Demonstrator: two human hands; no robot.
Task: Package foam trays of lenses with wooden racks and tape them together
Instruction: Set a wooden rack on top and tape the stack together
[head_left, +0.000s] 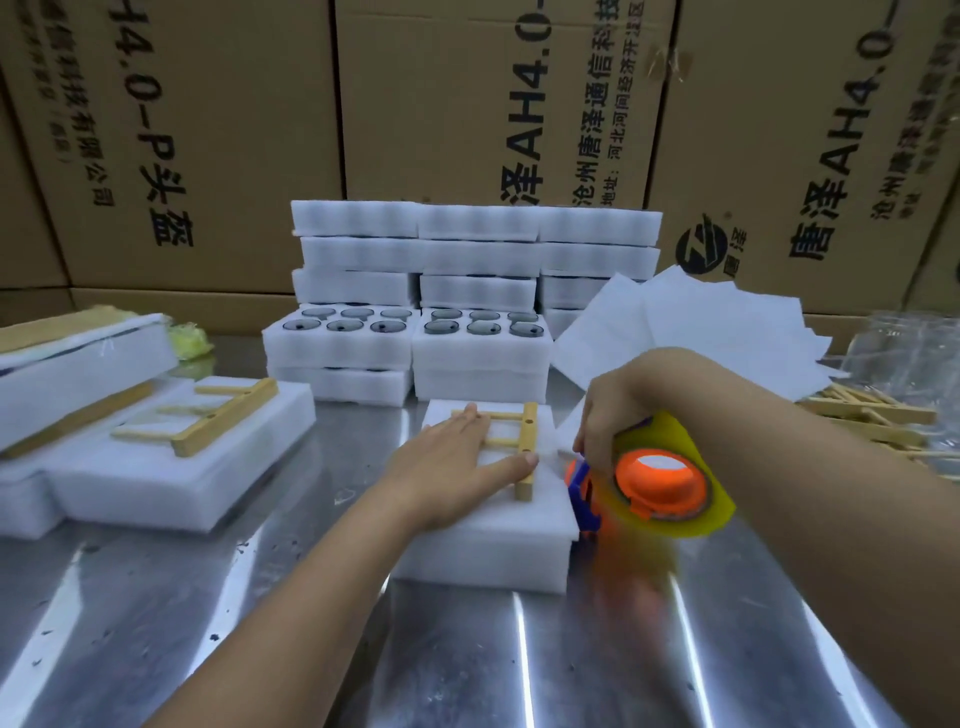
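Now | left hand (457, 460) presses rack (529, 431) | right hand (613, 415) grips dispenser (665, 480) beside tray (493, 551)

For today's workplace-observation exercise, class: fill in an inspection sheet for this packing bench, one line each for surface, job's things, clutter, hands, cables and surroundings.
Surface: shiny metal table, scuffed and reflective.
Job's things: foam tray stack at centre with a wooden rack on top; second rack on foam at left; stacked foam trays behind, two front ones showing dark lenses.
Clutter: white sheets, loose wooden sticks and clear plastic at right.
Hands: left hand lies flat on the wooden rack; right hand grips an orange and yellow tape dispenser at the stack's right edge.
Cables: nothing seen.
Surroundings: printed cardboard cartons along the back.
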